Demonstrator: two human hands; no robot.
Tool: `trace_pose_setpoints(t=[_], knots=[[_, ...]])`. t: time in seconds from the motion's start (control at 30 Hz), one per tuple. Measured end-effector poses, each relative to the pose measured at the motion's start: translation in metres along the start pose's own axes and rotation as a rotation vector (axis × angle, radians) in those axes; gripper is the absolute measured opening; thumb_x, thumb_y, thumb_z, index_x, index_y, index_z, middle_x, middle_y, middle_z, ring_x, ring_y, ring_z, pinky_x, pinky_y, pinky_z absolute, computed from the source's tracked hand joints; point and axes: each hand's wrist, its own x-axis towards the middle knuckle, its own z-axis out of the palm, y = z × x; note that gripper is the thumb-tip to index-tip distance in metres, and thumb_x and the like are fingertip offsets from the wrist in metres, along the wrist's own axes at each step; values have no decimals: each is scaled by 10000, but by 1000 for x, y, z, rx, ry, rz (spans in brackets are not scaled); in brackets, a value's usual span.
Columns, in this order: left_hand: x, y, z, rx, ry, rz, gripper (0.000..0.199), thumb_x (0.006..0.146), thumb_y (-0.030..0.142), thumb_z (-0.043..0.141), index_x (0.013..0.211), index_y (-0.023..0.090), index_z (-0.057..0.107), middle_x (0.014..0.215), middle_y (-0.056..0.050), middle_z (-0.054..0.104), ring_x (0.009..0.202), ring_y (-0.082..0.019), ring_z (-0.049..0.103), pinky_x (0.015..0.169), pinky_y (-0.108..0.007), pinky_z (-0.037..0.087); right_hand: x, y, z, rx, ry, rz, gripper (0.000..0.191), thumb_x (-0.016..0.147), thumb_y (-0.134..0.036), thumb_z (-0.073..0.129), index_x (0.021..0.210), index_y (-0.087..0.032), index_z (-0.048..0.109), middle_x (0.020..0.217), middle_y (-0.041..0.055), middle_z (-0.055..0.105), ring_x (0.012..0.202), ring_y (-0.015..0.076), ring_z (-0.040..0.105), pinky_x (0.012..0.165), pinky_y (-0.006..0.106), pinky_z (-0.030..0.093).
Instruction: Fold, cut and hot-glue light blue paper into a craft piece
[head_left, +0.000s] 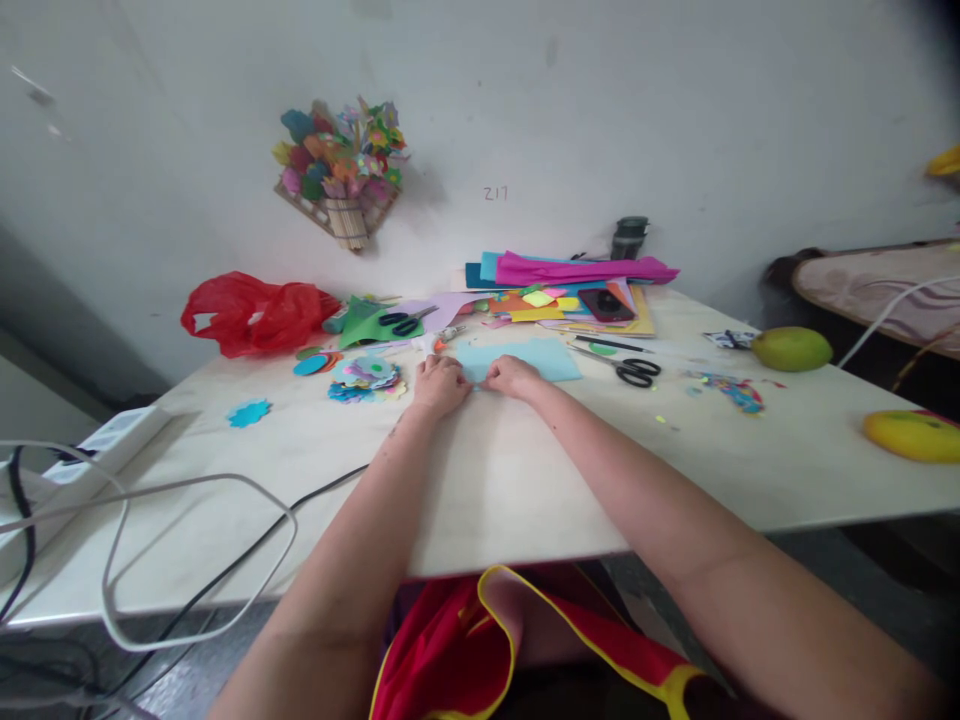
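Note:
A light blue sheet of paper point(551, 360) lies on the table in front of me. At its near left edge my left hand point(441, 384) is closed, with its fingertips pressed on the paper's corner. Close beside it, my right hand point(513, 377) is curled in a pinch on the same near edge. The two sets of fingertips almost meet, and the bit of paper between them is mostly hidden. Black-handled scissors point(636, 371) lie to the right of the sheet. A pile of cut paper flowers point(366, 378) sits left of my left hand.
Behind are a second pair of scissors point(405, 322), coloured paper sheets point(585, 268), a phone point(606, 305) and a red plastic bag point(251, 315). A mango point(792, 348) and paper scraps point(735, 390) lie right. A power strip point(112, 440) and loose cables point(225, 478) occupy the left.

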Motion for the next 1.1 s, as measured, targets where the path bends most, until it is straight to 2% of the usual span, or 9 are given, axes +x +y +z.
trace_pose_setpoints(t=[0.17,0.3,0.5,0.6,0.7,0.77,0.87,0.97,1.1], knots=[[-1,8,-3,51,-3,-107,141,684,345,571,688,211,614,999,-90,604,1036,-320,429,843,-449,337,5,3,4,-2,32,-25,229,668,-392,643,835,-239,671,935,-3,671,776,141,600,567,196,385],[-2,13,-4,75,5,-170,175,672,367,594,775,226,602,987,-92,595,1029,-313,437,832,-437,346,8,8,6,18,26,-69,189,691,-345,630,841,-234,663,947,-10,666,796,129,602,611,184,407],[-6,14,-14,159,-51,-220,171,708,344,573,835,232,599,997,-101,594,1031,-318,436,819,-440,343,14,14,11,74,27,-119,139,713,-282,620,833,-226,662,943,-13,668,818,118,602,671,172,420],[-11,16,-25,221,20,-227,178,736,270,542,896,210,594,1013,-124,581,1041,-323,437,822,-443,338,15,15,12,80,35,-121,146,707,-288,628,832,-222,664,946,-5,668,817,123,602,678,177,422],[-15,27,-30,166,103,-177,234,784,227,469,983,172,577,1083,-143,557,1038,-299,471,850,-422,335,14,15,11,98,33,-125,166,702,-283,630,849,-214,663,949,1,668,811,128,603,682,182,423],[-19,41,-27,107,28,-88,258,818,249,414,982,147,586,1068,-143,581,1024,-273,501,875,-392,339,12,15,9,106,20,-134,173,698,-268,629,856,-207,663,944,4,670,810,132,603,686,183,423],[-27,61,-18,115,-115,48,339,868,279,308,1013,149,585,1084,-129,601,1121,-256,462,969,-403,272,12,16,8,102,3,-147,172,699,-229,617,862,-202,666,944,11,671,810,134,604,683,182,424],[-36,72,-11,102,-172,19,416,881,325,261,1108,120,542,1199,-157,538,1194,-269,401,1007,-440,223,17,18,12,96,21,-164,157,713,-211,602,856,-195,666,945,19,669,808,129,601,691,184,427],[-41,73,-10,148,-254,-7,475,876,318,244,1228,69,444,1308,-180,429,1231,-257,355,1021,-414,218,26,26,19,126,56,-235,137,703,-195,621,832,-179,666,919,27,669,821,130,596,727,195,429]])
